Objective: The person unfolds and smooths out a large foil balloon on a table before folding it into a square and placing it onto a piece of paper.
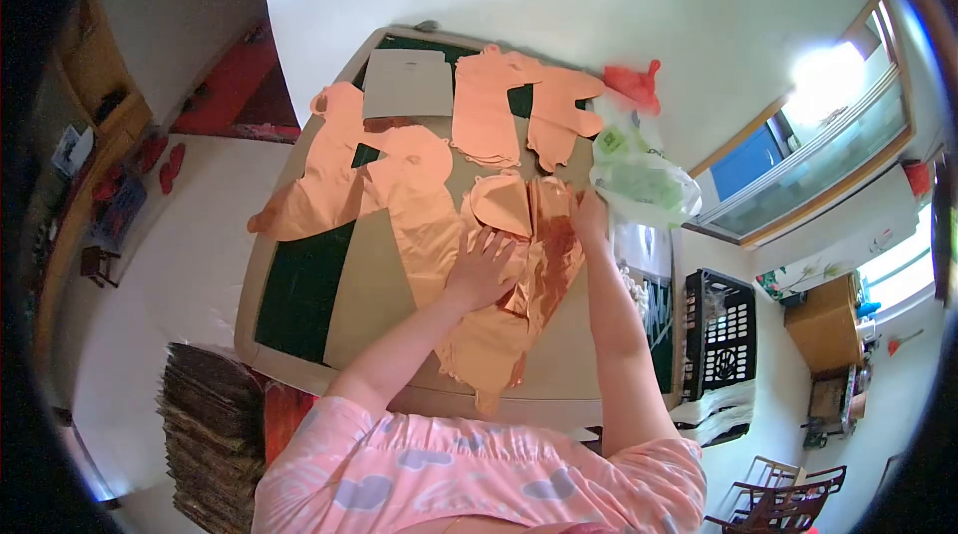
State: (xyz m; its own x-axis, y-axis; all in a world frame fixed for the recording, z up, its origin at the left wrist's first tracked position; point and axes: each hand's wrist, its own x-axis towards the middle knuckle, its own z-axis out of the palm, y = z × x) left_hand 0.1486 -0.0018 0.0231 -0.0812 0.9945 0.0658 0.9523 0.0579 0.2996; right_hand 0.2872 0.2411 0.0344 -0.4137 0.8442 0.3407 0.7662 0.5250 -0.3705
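Observation:
My left hand (483, 269) lies flat, fingers spread, on a shiny copper-coloured foil sheet (429, 245) in the middle of the table. My right hand (591, 218) is at the upper right edge of a folded, creased foil piece (552, 245); its fingertips are too small to make out. More flat foil shapes lie around: a wide one (334, 170) at the left, a stack (489, 110) at the back and another (561, 115) beside it. A grey flat board (408, 83) rests at the back left.
Beyond my right hand lie a clear-green plastic bag (644, 180) and a red bag (634, 85). A black crate (720, 334) stands right of the table (289, 374). Stacked dark mats (210, 424) are at the lower left, wooden chairs (793, 494) at the lower right.

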